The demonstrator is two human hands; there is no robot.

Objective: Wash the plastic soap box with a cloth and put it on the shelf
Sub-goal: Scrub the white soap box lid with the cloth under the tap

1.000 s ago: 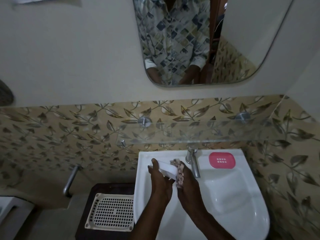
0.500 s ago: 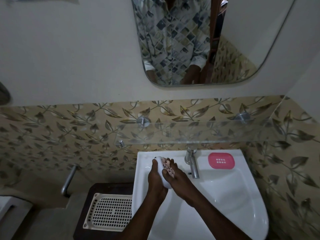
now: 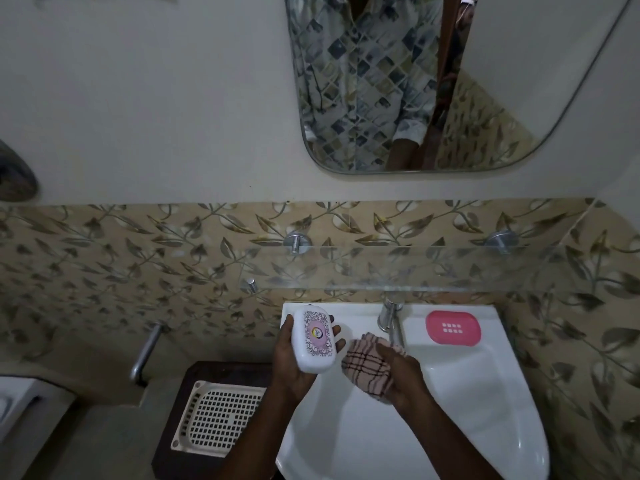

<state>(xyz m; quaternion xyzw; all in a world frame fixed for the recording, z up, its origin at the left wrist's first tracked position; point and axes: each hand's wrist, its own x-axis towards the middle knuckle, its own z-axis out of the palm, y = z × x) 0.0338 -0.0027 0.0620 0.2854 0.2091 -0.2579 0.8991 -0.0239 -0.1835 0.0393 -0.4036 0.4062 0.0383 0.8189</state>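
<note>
Soap box [image 3: 314,339], white with a pink label, is over the left rim of the sink [image 3: 467,393], the left hand [image 3: 293,365] curling its fingers round it. Just right, over the sink, the right hand [image 3: 401,372] grips a bunched checked cloth [image 3: 363,368]. A pink tray [image 3: 453,328] lies on the sink's back-right ledge.

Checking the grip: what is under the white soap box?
The left hand grips the soap box from beneath, fingertips showing at its right edge, over the sink. Its underside is hidden.
</note>
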